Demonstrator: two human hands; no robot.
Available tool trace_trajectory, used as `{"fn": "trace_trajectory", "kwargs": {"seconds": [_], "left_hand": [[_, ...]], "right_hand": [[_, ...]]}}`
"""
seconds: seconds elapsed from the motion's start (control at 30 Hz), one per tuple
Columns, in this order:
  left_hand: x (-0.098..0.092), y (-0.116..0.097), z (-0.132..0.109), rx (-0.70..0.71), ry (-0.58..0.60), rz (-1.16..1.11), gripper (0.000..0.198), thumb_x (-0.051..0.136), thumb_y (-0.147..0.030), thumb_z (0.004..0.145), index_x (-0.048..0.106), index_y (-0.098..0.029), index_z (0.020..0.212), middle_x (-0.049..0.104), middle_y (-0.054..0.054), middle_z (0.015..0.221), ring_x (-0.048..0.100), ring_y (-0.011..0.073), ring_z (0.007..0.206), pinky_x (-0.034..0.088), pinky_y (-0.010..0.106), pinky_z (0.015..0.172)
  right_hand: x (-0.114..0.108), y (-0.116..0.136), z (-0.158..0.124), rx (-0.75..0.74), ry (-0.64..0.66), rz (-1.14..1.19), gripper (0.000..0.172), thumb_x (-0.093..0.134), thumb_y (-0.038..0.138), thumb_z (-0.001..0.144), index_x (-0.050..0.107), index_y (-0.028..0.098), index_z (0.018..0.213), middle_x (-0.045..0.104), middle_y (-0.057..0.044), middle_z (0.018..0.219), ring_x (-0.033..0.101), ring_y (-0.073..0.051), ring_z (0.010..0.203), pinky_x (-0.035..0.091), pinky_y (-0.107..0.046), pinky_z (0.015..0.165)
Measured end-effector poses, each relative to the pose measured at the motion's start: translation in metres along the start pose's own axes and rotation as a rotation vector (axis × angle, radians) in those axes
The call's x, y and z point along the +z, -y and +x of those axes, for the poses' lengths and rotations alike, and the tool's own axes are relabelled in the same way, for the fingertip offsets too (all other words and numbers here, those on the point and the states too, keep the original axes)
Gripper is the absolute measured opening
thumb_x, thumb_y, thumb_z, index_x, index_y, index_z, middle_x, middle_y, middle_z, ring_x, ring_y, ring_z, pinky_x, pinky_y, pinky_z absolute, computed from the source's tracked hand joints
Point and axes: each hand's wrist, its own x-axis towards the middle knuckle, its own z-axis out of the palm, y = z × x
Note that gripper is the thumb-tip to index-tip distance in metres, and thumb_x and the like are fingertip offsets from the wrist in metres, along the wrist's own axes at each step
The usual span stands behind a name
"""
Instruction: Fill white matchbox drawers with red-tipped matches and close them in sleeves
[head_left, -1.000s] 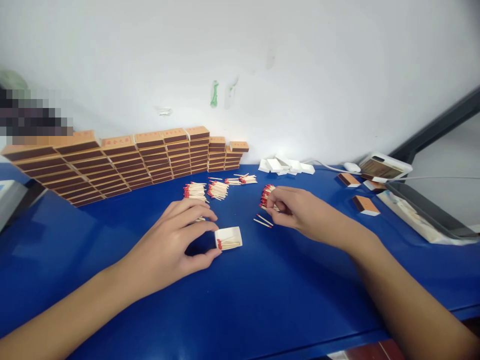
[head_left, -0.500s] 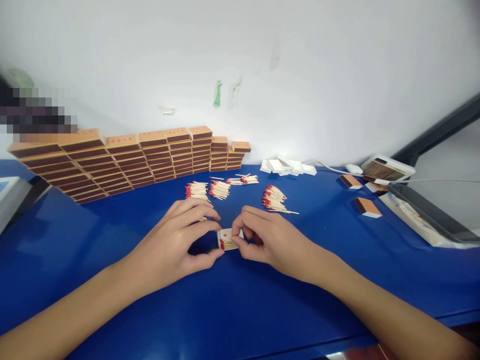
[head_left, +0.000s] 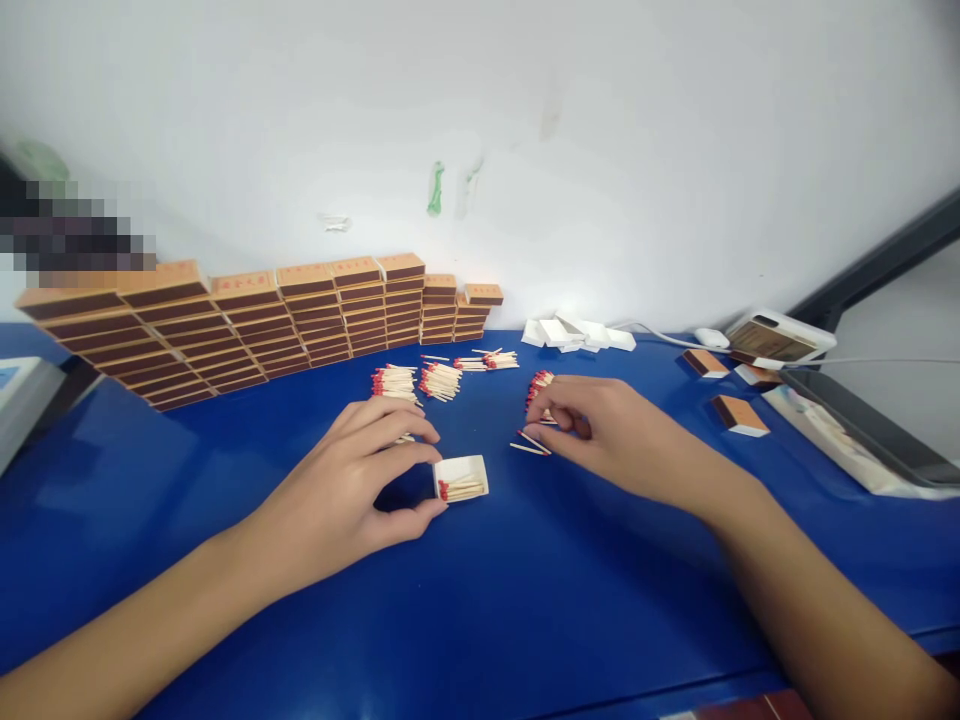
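Observation:
A small white matchbox tray [head_left: 461, 478] lies on the blue table [head_left: 525, 600] with a few red-tipped matches in it. My left hand [head_left: 360, 480] pinches the tray's left end between thumb and fingers. My right hand [head_left: 600, 425] rests over a pile of matches [head_left: 538, 385] to the right of the tray, its fingers curled onto matches there. Two loose matches [head_left: 531, 445] lie just under its fingertips.
Stacked brown matchboxes [head_left: 247, 320] form a wall along the back left. More match piles [head_left: 439, 378] lie before it. Empty white trays [head_left: 577, 332] sit at the back centre. Brown sleeves [head_left: 739, 415], a phone [head_left: 776, 340] and a tablet [head_left: 862, 420] are at the right.
My right hand left the tray, where it had put matches in, and went back to the match pile on the right. My left hand has stayed on the tray.

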Motion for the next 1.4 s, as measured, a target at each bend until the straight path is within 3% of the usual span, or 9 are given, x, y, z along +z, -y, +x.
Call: {"fn": "trace_trajectory", "kwargs": {"seconds": [0.1, 0.2, 0.5, 0.8, 0.97, 1.1, 1.4], "left_hand": [[0.000, 0.000, -0.001, -0.004, 0.000, -0.001, 0.018, 0.078, -0.029, 0.096, 0.072, -0.022, 0.112, 0.073, 0.006, 0.124, 0.061, 0.0268, 0.129, 0.049, 0.046, 0.109], [-0.001, -0.001, 0.000, 0.010, 0.007, 0.005, 0.019, 0.078, -0.028, 0.096, 0.072, -0.021, 0.112, 0.073, 0.007, 0.124, 0.061, 0.0269, 0.128, 0.050, 0.046, 0.109], [0.000, 0.000, -0.001, 0.005, -0.002, 0.007, 0.019, 0.078, -0.029, 0.096, 0.073, -0.022, 0.112, 0.073, 0.006, 0.124, 0.061, 0.0269, 0.129, 0.050, 0.046, 0.109], [-0.002, -0.001, 0.001, 0.012, 0.000, 0.003, 0.018, 0.079, -0.027, 0.095, 0.073, -0.021, 0.111, 0.073, 0.006, 0.122, 0.061, 0.0270, 0.126, 0.051, 0.047, 0.108], [-0.001, 0.000, -0.001, 0.010, -0.008, 0.011, 0.019, 0.079, -0.029, 0.096, 0.073, -0.022, 0.112, 0.073, 0.006, 0.124, 0.061, 0.0271, 0.128, 0.050, 0.047, 0.108], [-0.001, 0.000, 0.001, 0.018, 0.004, 0.012, 0.019, 0.079, -0.028, 0.095, 0.073, -0.021, 0.112, 0.073, 0.006, 0.124, 0.061, 0.0266, 0.127, 0.050, 0.046, 0.109], [-0.001, 0.000, 0.000, 0.002, 0.003, 0.016, 0.019, 0.079, -0.029, 0.095, 0.073, -0.022, 0.112, 0.073, 0.006, 0.124, 0.061, 0.0271, 0.128, 0.050, 0.046, 0.109]], "right_hand": [[0.000, -0.013, 0.001, 0.057, 0.130, -0.024, 0.021, 0.070, 0.042, 0.099, 0.071, 0.022, 0.092, 0.065, -0.001, 0.080, 0.056, -0.016, 0.069, 0.039, -0.030, 0.063], [0.006, -0.014, 0.001, 0.078, 0.177, -0.025, 0.023, 0.068, 0.045, 0.101, 0.070, 0.023, 0.092, 0.065, 0.000, 0.078, 0.055, -0.016, 0.067, 0.037, -0.031, 0.060], [0.004, -0.008, 0.003, 0.029, 0.169, 0.027, 0.018, 0.064, 0.039, 0.102, 0.072, 0.024, 0.094, 0.064, 0.000, 0.079, 0.056, -0.016, 0.069, 0.040, -0.030, 0.063], [0.001, -0.019, 0.001, 0.059, 0.161, -0.002, 0.012, 0.063, 0.025, 0.098, 0.070, 0.023, 0.088, 0.065, 0.001, 0.076, 0.055, -0.015, 0.066, 0.038, -0.030, 0.061], [0.002, -0.016, 0.004, 0.033, 0.084, 0.017, 0.014, 0.064, 0.030, 0.100, 0.068, 0.023, 0.090, 0.063, 0.002, 0.076, 0.054, -0.015, 0.065, 0.039, -0.029, 0.061], [0.010, -0.010, 0.005, -0.022, 0.130, 0.045, 0.013, 0.068, 0.036, 0.101, 0.072, 0.024, 0.098, 0.063, 0.001, 0.079, 0.055, -0.015, 0.067, 0.040, -0.029, 0.062], [0.022, -0.005, 0.007, -0.007, 0.143, 0.054, 0.017, 0.063, 0.033, 0.105, 0.068, 0.022, 0.094, 0.068, -0.001, 0.083, 0.056, -0.016, 0.071, 0.040, -0.031, 0.064]]}}
